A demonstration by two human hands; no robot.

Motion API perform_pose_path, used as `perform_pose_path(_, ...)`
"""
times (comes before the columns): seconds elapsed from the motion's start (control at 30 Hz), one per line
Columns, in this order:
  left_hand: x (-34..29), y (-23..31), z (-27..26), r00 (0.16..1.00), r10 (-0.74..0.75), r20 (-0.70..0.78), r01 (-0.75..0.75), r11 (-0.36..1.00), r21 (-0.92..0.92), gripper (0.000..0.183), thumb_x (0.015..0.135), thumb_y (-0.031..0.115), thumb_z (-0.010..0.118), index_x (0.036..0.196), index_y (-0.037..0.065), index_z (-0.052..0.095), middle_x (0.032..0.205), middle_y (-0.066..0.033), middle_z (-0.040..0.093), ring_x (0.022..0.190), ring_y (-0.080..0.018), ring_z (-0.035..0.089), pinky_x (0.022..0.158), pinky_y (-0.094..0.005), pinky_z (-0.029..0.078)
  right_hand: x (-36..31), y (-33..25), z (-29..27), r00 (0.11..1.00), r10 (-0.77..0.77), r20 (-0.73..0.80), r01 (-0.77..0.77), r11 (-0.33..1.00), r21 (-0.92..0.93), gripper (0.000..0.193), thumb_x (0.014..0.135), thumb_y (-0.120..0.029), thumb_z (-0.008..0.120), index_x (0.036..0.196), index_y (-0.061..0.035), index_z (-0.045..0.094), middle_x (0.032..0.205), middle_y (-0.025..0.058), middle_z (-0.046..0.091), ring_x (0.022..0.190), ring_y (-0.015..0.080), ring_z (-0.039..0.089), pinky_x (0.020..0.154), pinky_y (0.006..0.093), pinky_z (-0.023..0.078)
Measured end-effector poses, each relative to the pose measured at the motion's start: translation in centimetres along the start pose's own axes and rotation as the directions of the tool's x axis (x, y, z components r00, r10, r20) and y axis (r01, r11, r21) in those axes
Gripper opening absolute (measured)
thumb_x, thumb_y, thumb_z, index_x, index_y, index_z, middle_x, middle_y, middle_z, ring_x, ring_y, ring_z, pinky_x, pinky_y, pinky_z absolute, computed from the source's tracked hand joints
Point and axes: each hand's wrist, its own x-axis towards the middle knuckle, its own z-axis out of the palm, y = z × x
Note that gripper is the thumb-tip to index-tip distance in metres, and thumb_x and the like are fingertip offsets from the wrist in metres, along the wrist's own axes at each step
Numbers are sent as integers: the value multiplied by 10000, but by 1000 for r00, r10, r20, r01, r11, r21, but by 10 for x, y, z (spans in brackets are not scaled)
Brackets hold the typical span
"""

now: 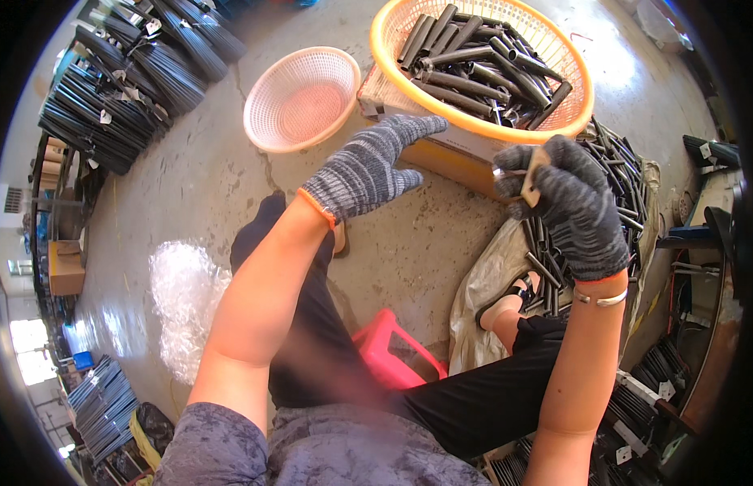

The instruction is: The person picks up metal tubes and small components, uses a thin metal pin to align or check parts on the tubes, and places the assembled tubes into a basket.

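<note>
My left hand wears a grey knitted glove with an orange cuff. It is stretched out flat with its fingers together, holds nothing, and reaches toward the orange basket full of short dark metal tubes. My right hand, in a darker glove, grips a small flat wooden-handled tool with a metal end. It hovers above a pile of dark tubes lying on a sheet at my right.
An empty pink basket sits on the concrete floor to the left of the orange one, which rests on a cardboard box. Bundles of long dark rods lie at the upper left. A red stool is under me, crumpled clear plastic at lower left.
</note>
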Motion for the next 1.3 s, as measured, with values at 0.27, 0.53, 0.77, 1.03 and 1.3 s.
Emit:
perform_pose_path(0.27,0,14,-9,956,13,292,86,942,-326,713,698,99,804,1340,38,500,1169,-102,641,1081,-170,577,972,-322,452,-2,6,23,953,127,276,-122,992,-34,309,837,-109,654,1108,30,602,1221,120,606,1017,158,568,911,286,450)
perform_pose_path(0.53,2,20,-9,963,35,268,61,937,-343,304,772,94,752,1051,13,663,911,-48,695,849,-125,633,795,-284,521,-7,-3,16,987,59,148,-54,998,-35,176,851,-130,665,891,7,561,1167,231,610,923,280,661,781,387,547)
perform_pose_path(0.77,-9,5,-12,958,-99,269,154,969,-192,332,798,53,708,1118,-2,637,938,-72,678,861,-134,628,811,-282,507,-17,-14,-60,957,-73,-279,104,990,96,183,854,-67,657,1020,-51,581,936,122,662,779,204,640,693,305,542)
perform_pose_path(1.03,-10,7,-13,926,-104,364,175,970,-169,385,802,32,688,1176,-4,605,993,-83,676,889,-142,627,840,-289,508,-63,-1,-106,849,15,-529,-40,999,-36,270,845,10,650,1103,-54,604,942,93,671,808,189,663,687,296,588)
perform_pose_path(1.3,-9,9,-5,909,-85,409,130,988,-85,469,759,36,726,1208,11,595,988,-98,672,904,-165,630,835,-307,513,-83,76,-196,786,219,-579,-294,955,-39,68,891,-56,633,952,-81,617,966,70,659,856,173,632,775,315,574)
